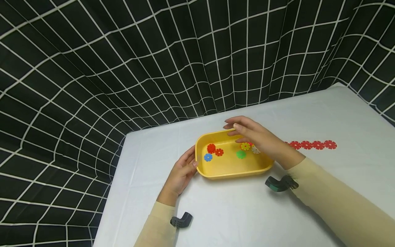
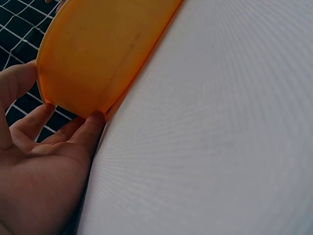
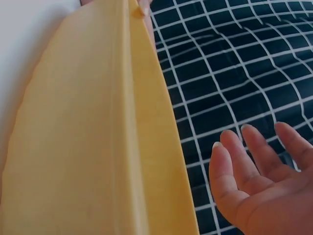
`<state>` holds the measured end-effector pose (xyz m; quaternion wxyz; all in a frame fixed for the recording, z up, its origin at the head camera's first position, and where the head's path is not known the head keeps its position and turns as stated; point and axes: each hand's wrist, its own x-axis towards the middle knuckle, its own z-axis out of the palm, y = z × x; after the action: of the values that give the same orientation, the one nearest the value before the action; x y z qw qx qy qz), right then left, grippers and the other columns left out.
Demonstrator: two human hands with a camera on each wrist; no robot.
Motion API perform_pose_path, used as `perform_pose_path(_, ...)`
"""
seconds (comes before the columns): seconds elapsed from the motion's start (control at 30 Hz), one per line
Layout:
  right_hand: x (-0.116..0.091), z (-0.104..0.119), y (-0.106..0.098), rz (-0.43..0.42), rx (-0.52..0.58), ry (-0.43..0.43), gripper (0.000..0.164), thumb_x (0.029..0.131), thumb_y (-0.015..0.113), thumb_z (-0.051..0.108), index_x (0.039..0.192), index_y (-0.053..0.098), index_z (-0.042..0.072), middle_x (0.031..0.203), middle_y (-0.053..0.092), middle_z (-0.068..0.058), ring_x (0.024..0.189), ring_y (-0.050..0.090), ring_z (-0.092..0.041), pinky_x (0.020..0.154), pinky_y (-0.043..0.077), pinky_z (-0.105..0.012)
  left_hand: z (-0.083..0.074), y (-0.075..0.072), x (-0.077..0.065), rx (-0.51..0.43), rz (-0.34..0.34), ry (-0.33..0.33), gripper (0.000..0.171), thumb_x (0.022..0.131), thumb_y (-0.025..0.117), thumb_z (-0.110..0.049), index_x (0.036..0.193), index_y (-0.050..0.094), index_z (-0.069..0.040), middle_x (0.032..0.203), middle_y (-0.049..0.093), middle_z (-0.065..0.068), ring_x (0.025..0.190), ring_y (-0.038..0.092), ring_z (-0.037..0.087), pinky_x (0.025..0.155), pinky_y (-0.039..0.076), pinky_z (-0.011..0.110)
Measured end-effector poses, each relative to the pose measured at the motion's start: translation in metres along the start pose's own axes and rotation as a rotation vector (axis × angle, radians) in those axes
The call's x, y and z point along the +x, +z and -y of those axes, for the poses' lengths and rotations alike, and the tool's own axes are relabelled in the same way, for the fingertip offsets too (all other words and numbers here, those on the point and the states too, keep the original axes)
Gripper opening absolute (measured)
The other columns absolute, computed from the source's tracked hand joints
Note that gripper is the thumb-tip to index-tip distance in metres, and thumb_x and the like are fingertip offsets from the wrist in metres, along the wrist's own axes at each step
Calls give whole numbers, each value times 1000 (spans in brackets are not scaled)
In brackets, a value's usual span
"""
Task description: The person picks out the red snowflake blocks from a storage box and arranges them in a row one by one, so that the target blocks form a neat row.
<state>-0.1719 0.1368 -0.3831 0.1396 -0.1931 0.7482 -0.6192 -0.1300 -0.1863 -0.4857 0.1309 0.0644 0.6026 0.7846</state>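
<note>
A yellow plastic tray (image 1: 223,167) with rounded corners lies on the white table. My left hand (image 1: 182,171) holds its left end, thumb at the rim and fingers against the outer wall, as the left wrist view (image 2: 54,156) also shows. Inside are notched flower-shaped discs: red ones (image 1: 211,148) and a blue one (image 1: 208,157) on the left, a green one (image 1: 241,154), a yellow one (image 1: 245,146) and a white one (image 1: 255,150) on the right. Over the tray's right side my right hand (image 1: 262,139) hovers with relaxed fingers, holding nothing; it partly hides the discs below.
To the right of the tray, a row of linked red discs (image 1: 311,145) lies on the white tablecloth (image 1: 339,178), its left end hidden by my right wrist. A black curtain with a white grid (image 1: 172,61) hangs behind and left of the table.
</note>
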Motion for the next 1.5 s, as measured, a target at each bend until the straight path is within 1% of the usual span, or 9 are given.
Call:
perform_pose_path(0.3, 20, -4, 20, 36, 49, 31, 57, 111, 59, 48, 157, 51, 15, 154, 57, -11, 138, 58, -33, 112, 51, -58, 0, 0, 0, -2, -10, -10, 62, 107, 59, 5, 166, 44, -7, 168, 44, 8, 154, 42, 26, 117, 45, 39)
perform_pose_path(0.4, 26, -7, 26, 39, 60, 37, 56, 110, 63, 47, 156, 52, 16, 152, 59, -9, 137, 57, -33, 113, 50, -58, -1, 1, 0, 0, -9, -13, 62, 107, 58, 5, 166, 44, -7, 168, 44, 8, 154, 42, 26, 118, 45, 38)
perform_pose_path(0.63, 40, -24, 38, 22, 22, 63, 56, 105, 73, 46, 152, 58, 18, 147, 62, -9, 131, 60, -32, 112, 51, -53, -1, 3, 1, 6, -3, -13, 60, 108, 58, 4, 165, 45, -7, 167, 45, 8, 153, 43, 25, 118, 45, 38)
perform_pose_path(0.8, 44, -38, 41, 49, 2, 110, 59, 101, 80, 38, 152, 58, 15, 147, 62, -10, 128, 59, -33, 109, 52, -53, -1, 3, 1, 10, 3, -12, 60, 108, 57, 3, 166, 44, -8, 168, 44, 7, 153, 42, 25, 118, 45, 38)
perform_pose_path(0.93, 45, -42, 43, 86, -40, 102, 60, 101, 81, 29, 153, 57, 9, 147, 61, -13, 129, 58, -34, 111, 51, -51, 0, 1, 1, 10, 7, -8, 61, 109, 56, 4, 167, 43, -8, 169, 43, 7, 154, 42, 25, 118, 45, 38)
perform_pose_path(1.1, 46, -46, 44, 113, -123, 94, 58, 101, 80, 15, 153, 56, 6, 148, 60, -15, 131, 58, -38, 116, 47, -53, 0, -1, 1, 10, 3, -12, 61, 108, 57, 4, 167, 44, -9, 169, 43, 7, 154, 41, 26, 117, 45, 38)
perform_pose_path(1.23, 47, -50, 47, 143, -250, 106, 56, 100, 78, 7, 152, 57, 6, 148, 61, -13, 134, 57, -36, 118, 45, -54, 1, -1, 1, 6, 5, -7, 63, 108, 58, 4, 167, 43, -8, 170, 41, 8, 155, 40, 27, 117, 45, 38)
perform_pose_path(1.37, 48, -54, 51, 162, -373, 89, 47, 98, 78, 0, 143, 64, 5, 140, 65, -9, 132, 58, -33, 118, 46, -52, 1, -1, 1, 3, 2, -4, 62, 108, 58, 4, 166, 44, -8, 169, 43, 8, 154, 41, 27, 118, 45, 38)
perform_pose_path(1.5, 49, -57, 54, 161, -514, 43, 35, 96, 78, -4, 129, 72, 6, 124, 67, -4, 120, 58, -28, 112, 49, -47, 0, 0, 0, 7, 2, -1, 61, 108, 57, 5, 166, 44, -7, 169, 44, 9, 154, 42, 27, 118, 45, 39)
